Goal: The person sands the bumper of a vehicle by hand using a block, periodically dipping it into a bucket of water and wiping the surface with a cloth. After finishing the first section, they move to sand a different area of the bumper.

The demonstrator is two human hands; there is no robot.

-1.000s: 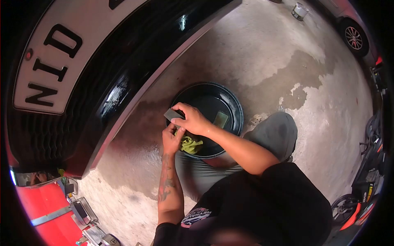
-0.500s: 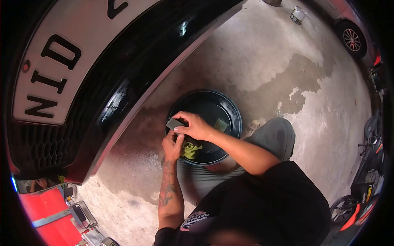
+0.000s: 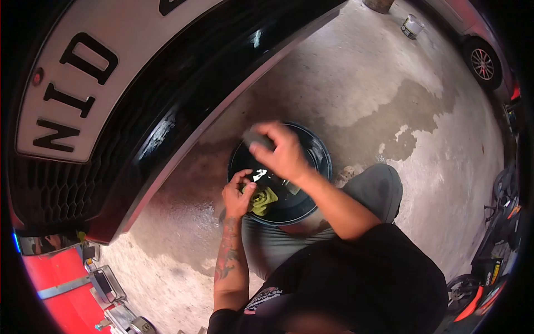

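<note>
My right hand (image 3: pixel 281 150), somewhat blurred, grips a dark grey block (image 3: pixel 258 139), possibly a sanding block, above a round black basin (image 3: pixel 327 167). Below it my left hand (image 3: pixel 237 195) is at the basin's near left side, fingers apart and holding nothing I can see. A crumpled yellow-green cloth (image 3: pixel 262 201) lies by the left thumb, at the basin's near edge. Inside the basin there is a pale greenish flat piece (image 3: pixel 292 188), partly hidden by my right forearm. Light glints off water in the basin.
A car's black bumper (image 3: pixel 183 106) with a number plate (image 3: pixel 61 114) rises close on the left. Wet patches mark the concrete floor (image 3: pixel 345 72). A tin (image 3: pixel 411 26) stands far right, near another car's wheel (image 3: pixel 481 64). A red jack-like thing (image 3: pixel 61 278) is lower left.
My right hand has lifted up and right with the grey block, parting from my left hand. The left hand has opened and stays near the cloth. The view has shifted slightly.
</note>
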